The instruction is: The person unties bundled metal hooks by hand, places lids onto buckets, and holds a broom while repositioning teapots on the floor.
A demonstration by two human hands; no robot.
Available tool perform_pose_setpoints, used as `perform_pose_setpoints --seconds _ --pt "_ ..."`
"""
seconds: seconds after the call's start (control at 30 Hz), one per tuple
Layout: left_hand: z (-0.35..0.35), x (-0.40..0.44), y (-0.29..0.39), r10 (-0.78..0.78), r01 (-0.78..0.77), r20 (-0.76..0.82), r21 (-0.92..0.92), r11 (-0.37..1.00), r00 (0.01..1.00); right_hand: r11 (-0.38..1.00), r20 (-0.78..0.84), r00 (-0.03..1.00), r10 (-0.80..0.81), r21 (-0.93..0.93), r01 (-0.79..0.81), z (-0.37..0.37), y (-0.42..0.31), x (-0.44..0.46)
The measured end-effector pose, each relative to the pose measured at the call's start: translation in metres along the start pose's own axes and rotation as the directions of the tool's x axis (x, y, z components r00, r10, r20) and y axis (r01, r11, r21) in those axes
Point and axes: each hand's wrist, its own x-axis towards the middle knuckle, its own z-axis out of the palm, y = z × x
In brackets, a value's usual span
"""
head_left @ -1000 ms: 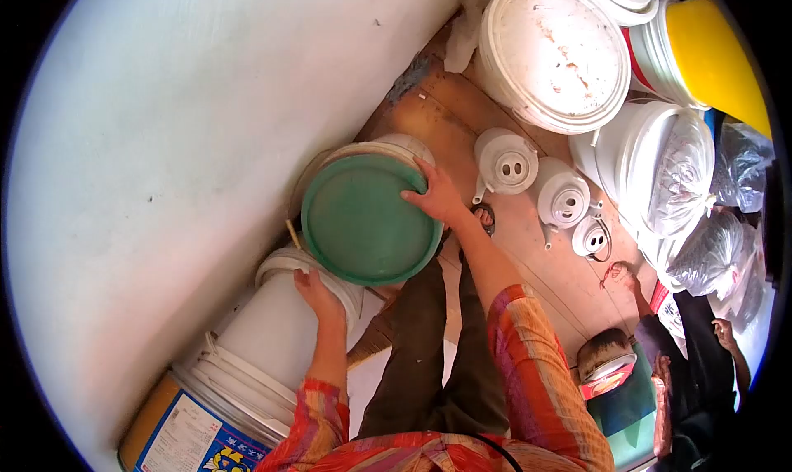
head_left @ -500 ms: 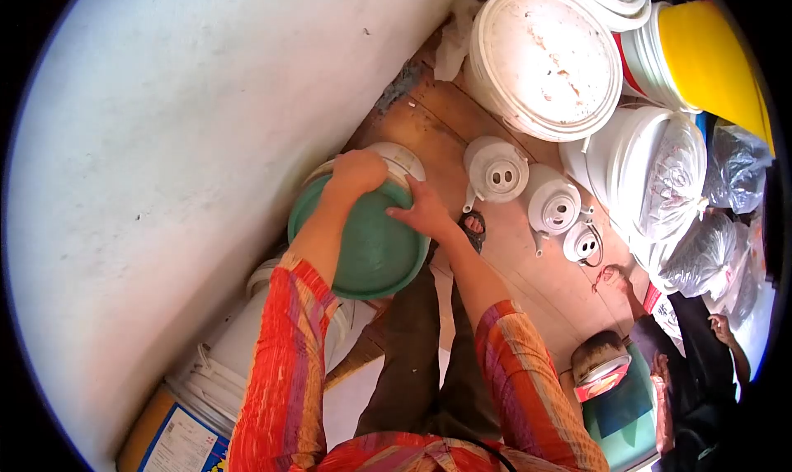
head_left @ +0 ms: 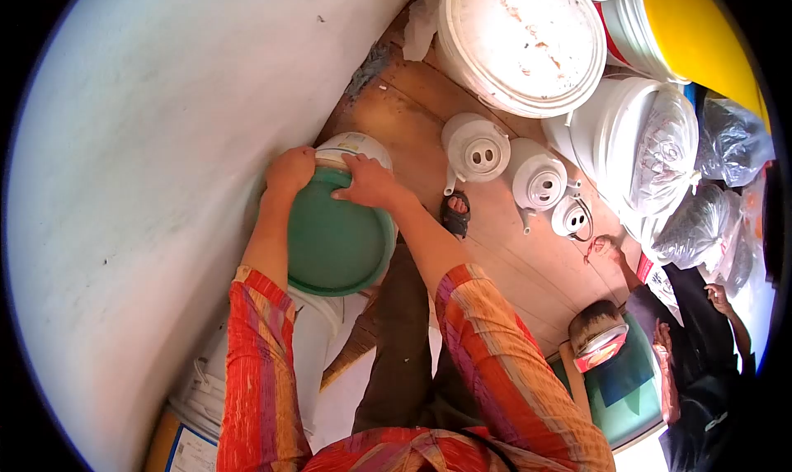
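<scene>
A round green lid [head_left: 342, 237] lies over a white bucket [head_left: 356, 146], whose wall shows beyond the lid's far edge. My left hand [head_left: 290, 172] is closed at the lid's far left rim, close to the wall. On the far right rim, my right hand [head_left: 367, 181] grips with the thumb on top and the fingers over the edge. Whether the lid is fully seated on the bucket cannot be made out.
Three white kettles [head_left: 477, 152] stand on the brown floor [head_left: 511, 249]. Large lidded buckets [head_left: 524, 39] and plastic bags [head_left: 693, 224] line the right. A person [head_left: 701, 348] sits lower right beside a sooty tin [head_left: 597, 330]. A white wall [head_left: 165, 142] bounds the left.
My left hand has moved left along the lid's rim, and the hands are farther apart. My right hand has shifted along the far rim. The view has shifted slightly.
</scene>
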Motion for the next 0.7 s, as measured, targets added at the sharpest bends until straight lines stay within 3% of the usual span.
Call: perform_pose_setpoints --seconds 0.03,0.1,0.13,0.2,0.23,0.3,0.33,0.4,0.53,0.6,0.67,0.7 --pt "0.002 -0.001 0.002 0.000 0.000 -0.002 0.002 1.000 1.000 1.000 -0.002 1.000 -0.001 0.001 0.001 -0.002 0.001 0.002" --pt "0.005 -0.005 0.004 -0.014 0.005 -0.275 -0.032 0.999 0.961 1.000 0.072 0.997 -0.013 0.023 0.011 -0.004 0.001 0.008" --pt "0.005 -0.008 0.006 -0.014 0.008 -0.272 -0.027 1.000 0.962 0.999 0.074 0.997 -0.014 0.030 0.012 -0.003 0.000 0.007" --pt "0.008 -0.014 0.012 0.059 -0.193 -0.534 -0.199 0.961 0.844 0.995 -0.008 1.000 0.005 0.096 -0.004 0.000 0.002 0.002" --pt "0.009 -0.011 0.012 0.065 -0.199 -0.531 -0.200 0.959 0.845 0.995 -0.011 1.000 0.011 0.096 -0.010 0.003 0.004 -0.001" --pt "0.011 -0.001 0.005 0.064 -0.190 -0.522 -0.190 0.963 0.851 0.976 -0.281 0.944 -0.174 0.080 0.203 0.015 0.009 -0.012" --pt "0.013 0.001 0.002 0.064 -0.190 -0.513 -0.196 0.962 0.856 0.978 -0.276 0.947 -0.164 0.081 0.193 0.015 0.014 -0.021" --pt "0.016 0.006 -0.001 0.138 -0.178 -0.521 -0.026 0.984 0.842 0.968 -0.403 0.897 -0.185 0.084 0.237 0.004 0.032 -0.044" --pt "0.017 -0.004 0.007 0.005 -0.165 -0.521 -0.260 0.951 0.854 0.978 -0.358 0.931 -0.074 0.157 0.138 0.002 0.077 -0.090" --pt "0.005 -0.012 0.015 0.024 -0.116 -0.478 -0.164 0.980 0.878 0.989 -0.399 0.917 -0.005 0.134 0.064 -0.001 0.106 -0.108" --pt "0.013 -0.003 0.004 0.070 -0.139 -0.480 -0.109 0.984 0.875 0.957 -0.310 0.940 0.142 0.287 -0.049 -0.011 0.147 -0.119" --pt "0.013 0.001 0.002 0.126 -0.167 -0.471 -0.048 0.985 0.873 0.957 -0.304 0.935 0.181 0.274 -0.097 -0.027 0.161 -0.125"
